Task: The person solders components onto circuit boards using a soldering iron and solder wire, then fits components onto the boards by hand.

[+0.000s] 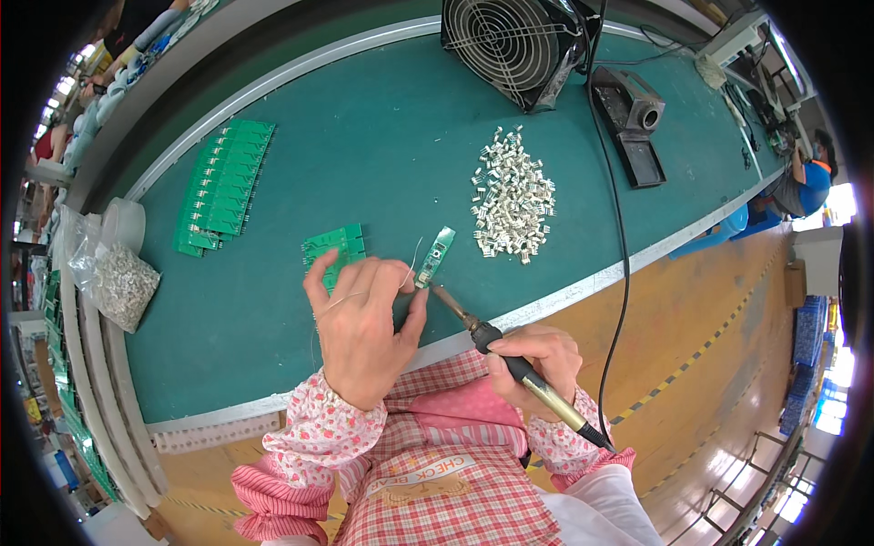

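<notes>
Left hand (364, 318): thumb and index nearly closed, pinching the near end of the small board (437, 255), which points up and away from the fingertips. Thin wire (418, 249) runs across the left fingers and sticks up beside the board. Right hand (537, 364): fingers wrapped round the iron (551, 396), pen-style, no gap. Iron tip is at the board's near end, right by the left thumb (touching or just short, can't tell). Green panel (332, 244) lies just beyond the left fingers, partly hidden by them. Board stack (223, 187) sits further out to their left, overlapped in a row; bag (126, 284) of small white parts is well left. Connector pile (513, 196) is ahead of the right fingers, loose on the mat (364, 164). Stand (631, 123) and fan (501, 41) are farther beyond them.
</notes>
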The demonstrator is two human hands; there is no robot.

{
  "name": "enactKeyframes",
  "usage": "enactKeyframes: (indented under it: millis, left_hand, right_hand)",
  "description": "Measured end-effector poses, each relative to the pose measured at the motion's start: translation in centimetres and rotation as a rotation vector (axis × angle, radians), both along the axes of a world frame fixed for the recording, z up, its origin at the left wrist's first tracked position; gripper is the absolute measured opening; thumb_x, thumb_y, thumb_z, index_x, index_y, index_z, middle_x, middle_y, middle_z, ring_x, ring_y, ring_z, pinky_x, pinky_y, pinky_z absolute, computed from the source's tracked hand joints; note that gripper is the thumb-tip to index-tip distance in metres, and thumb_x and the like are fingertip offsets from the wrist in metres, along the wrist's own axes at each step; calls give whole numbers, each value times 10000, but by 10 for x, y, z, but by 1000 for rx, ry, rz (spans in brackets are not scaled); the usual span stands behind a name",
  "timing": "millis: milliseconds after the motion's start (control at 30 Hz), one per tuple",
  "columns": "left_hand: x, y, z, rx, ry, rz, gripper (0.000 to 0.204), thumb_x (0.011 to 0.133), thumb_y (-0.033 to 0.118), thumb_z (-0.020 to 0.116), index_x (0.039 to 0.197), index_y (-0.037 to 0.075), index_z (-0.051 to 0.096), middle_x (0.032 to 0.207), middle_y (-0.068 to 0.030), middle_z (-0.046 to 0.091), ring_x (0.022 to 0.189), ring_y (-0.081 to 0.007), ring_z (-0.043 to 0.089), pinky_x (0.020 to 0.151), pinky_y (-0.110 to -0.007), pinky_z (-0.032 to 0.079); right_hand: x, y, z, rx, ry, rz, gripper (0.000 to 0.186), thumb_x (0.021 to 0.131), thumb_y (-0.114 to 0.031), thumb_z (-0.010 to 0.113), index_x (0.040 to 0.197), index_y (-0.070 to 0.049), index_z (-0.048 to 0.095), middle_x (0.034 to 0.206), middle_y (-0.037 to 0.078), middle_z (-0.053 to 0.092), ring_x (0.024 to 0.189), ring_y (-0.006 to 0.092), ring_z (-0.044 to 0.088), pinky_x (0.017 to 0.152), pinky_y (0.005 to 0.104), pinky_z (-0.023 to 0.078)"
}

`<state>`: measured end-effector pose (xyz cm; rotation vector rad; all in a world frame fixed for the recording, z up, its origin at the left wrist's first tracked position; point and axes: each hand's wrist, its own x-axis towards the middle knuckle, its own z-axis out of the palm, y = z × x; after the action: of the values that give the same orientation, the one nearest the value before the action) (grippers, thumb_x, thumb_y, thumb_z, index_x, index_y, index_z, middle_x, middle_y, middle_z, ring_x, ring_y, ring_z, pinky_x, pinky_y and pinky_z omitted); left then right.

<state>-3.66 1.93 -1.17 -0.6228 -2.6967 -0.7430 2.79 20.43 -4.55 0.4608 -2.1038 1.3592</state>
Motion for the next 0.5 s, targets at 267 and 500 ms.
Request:
enactKeyframes:
  millis: [267, 500]
  left_hand:
    - [2, 1, 2, -18, 20, 3, 271, 701, 36, 773, 859, 103, 562, 873, 3, 653, 892, -205, 636, 1026, -459, 338]
    - [2, 1, 1, -23, 25, 6, 276, 704, 37, 773, 857, 99, 553, 899, -4, 664, 907, -211, 639, 1029, -465, 337]
  right_hand:
    - [2, 2, -3, 58, 37, -4, 267, 709, 7, 765, 926, -42, 618, 704, 34, 658, 533, 186, 646, 467, 281, 486]
    - [2, 4, -1, 26, 18, 10, 262, 736, 10, 750, 943, -26, 594, 703, 60, 662, 543, 199, 654, 491, 292, 508]
